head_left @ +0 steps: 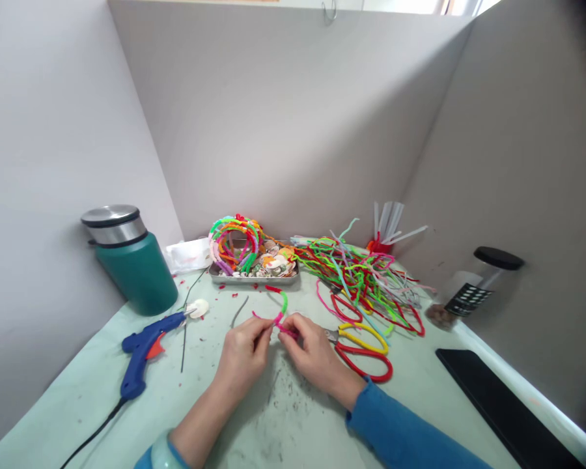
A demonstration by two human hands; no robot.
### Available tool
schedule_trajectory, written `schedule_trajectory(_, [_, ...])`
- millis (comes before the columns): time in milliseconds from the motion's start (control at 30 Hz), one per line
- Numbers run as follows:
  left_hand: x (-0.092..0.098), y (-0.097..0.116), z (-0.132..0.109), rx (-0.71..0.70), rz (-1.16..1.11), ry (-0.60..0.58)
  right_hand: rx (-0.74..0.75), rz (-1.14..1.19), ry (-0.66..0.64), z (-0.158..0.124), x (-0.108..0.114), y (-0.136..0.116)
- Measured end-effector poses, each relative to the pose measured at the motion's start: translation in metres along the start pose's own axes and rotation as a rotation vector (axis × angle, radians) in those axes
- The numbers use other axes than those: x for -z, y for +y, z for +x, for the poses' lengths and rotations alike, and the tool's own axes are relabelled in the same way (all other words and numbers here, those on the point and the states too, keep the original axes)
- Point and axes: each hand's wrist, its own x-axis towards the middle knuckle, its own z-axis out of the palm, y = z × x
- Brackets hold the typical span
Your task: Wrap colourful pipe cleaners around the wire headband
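Note:
Between my two hands is a fuzzy pipe cleaner (284, 303), pink at the fingers, then green, with a red end curving up and away. My left hand (245, 352) pinches the pink part from the left, where a thin pink end sticks out. My right hand (311, 349) is closed on the pink part from the other side, its fingertips close to the left ones. Scissors with red and yellow handles (364, 348) lie right beside my right hand. A short grey strand (239, 311) rests just beyond my left hand.
A blue glue gun (144, 348) and a green bottle (139, 270) are on the left. Behind stands a metal tray (254, 281) with pipe-cleaner rings (234, 244). Loose pipe cleaners (366, 273) heap at right, near a jar (473, 290) and a black slab (498, 397).

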Motion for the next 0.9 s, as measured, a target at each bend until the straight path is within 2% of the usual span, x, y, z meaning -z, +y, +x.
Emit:
schedule_trajectory(333, [-0.0008, 0.0004, -0.0028, 0.015, 0.178, -0.068, 0.204, -0.339, 0.002, -0.0026, 0.0057, -0.0020])
schedule_trajectory(600, [-0.0002, 0.0045, -0.0045, -0.086, 0.348, -0.171, 0.209, -0.333, -0.049, -0.0030, 0.0075, -0.0019])
schedule_trajectory(767, [-0.0018, 0.0024, -0.0051, -0.084, 0.397, -0.102, 0.216, -0.228, -0.045, -0.0024, 0.0074, -0.0027])
schedule_trajectory(900, [-0.0002, 0.0020, -0.0041, 0.036, 0.350, 0.019, 0.246, -0.169, 0.086, -0.0017, 0.0076, -0.0053])
